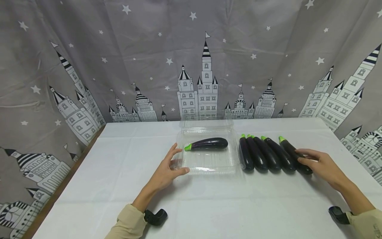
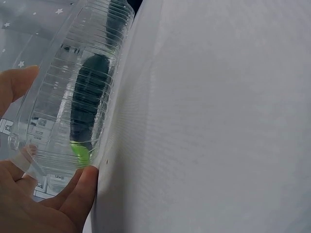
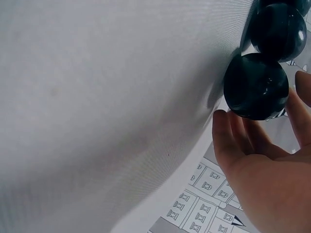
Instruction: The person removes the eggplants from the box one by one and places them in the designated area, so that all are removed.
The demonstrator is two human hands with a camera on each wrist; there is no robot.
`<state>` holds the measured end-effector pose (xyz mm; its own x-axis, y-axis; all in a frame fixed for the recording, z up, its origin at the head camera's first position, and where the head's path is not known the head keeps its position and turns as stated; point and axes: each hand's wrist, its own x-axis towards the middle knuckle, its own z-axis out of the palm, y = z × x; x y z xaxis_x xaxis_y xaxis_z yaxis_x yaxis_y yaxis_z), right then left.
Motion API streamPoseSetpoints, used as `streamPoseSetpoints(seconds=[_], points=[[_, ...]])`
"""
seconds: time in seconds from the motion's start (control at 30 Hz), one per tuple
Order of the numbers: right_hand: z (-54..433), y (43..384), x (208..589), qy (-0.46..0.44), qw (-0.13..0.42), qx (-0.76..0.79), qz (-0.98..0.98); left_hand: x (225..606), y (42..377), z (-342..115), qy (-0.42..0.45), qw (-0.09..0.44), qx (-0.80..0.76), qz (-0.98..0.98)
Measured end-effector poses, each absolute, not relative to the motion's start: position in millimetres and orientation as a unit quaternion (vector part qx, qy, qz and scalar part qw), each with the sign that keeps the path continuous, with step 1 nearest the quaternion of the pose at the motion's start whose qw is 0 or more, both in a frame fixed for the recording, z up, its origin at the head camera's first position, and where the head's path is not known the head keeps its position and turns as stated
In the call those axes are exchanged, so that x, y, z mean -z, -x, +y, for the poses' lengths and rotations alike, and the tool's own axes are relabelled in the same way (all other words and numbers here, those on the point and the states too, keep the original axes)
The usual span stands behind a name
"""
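Note:
A clear plastic clamshell box (image 1: pixel 210 166) lies with its lid raised at the back and one eggplant (image 1: pixel 210 143) inside, green stem to the left. My left hand (image 1: pixel 167 167) touches the box's left front corner, its fingers spread around that edge. To the right of the box several dark eggplants (image 1: pixel 270 156) lie side by side, stems pointing away. Over the rightmost eggplant (image 3: pixel 256 87) is my right hand (image 1: pixel 323 166), thumb and fingers loosely around its sides. A gap shows between the thumb and the eggplant in the right wrist view.
A white cloth (image 1: pixel 125 186) covers the table. Behind it hangs a grey curtain (image 1: pixel 143 56) with castles and stars. Both wrists wear a black device, the left one (image 1: pixel 156 217) near the table's front. A brown table edge (image 1: pixel 65 181) shows at left.

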<state>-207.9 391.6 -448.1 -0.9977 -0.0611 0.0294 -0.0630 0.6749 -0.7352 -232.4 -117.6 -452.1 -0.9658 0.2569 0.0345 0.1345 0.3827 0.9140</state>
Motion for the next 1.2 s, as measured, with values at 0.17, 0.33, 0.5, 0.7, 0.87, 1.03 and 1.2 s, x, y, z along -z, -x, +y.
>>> streamPoseSetpoints(seconds=[0.17, 0.33, 0.5, 0.7, 0.87, 1.03, 1.2], points=[[389, 206, 446, -0.028, 0.016, -0.393, -0.919, 452, 232, -118, -0.118, 0.056, -0.539, 0.832], [381, 204, 440, -0.054, 0.064, -0.374, -0.924, 453, 232, -119, -0.119, 0.054, -0.538, 0.833], [371, 202, 433, -0.081, 0.111, -0.361, -0.922, 453, 233, -120, -0.122, 0.054, -0.540, 0.831], [356, 199, 423, -0.105, 0.137, -0.353, -0.919, 453, 233, -119, -0.121, 0.056, -0.539, 0.832], [340, 199, 415, -0.140, 0.143, -0.375, -0.905, 453, 233, -118, -0.119, 0.057, -0.540, 0.831], [325, 200, 411, -0.171, 0.138, -0.395, -0.892, 453, 233, -118, -0.120, 0.056, -0.540, 0.831], [315, 201, 409, -0.183, 0.132, -0.408, -0.885, 452, 233, -118, -0.121, 0.056, -0.541, 0.831]])
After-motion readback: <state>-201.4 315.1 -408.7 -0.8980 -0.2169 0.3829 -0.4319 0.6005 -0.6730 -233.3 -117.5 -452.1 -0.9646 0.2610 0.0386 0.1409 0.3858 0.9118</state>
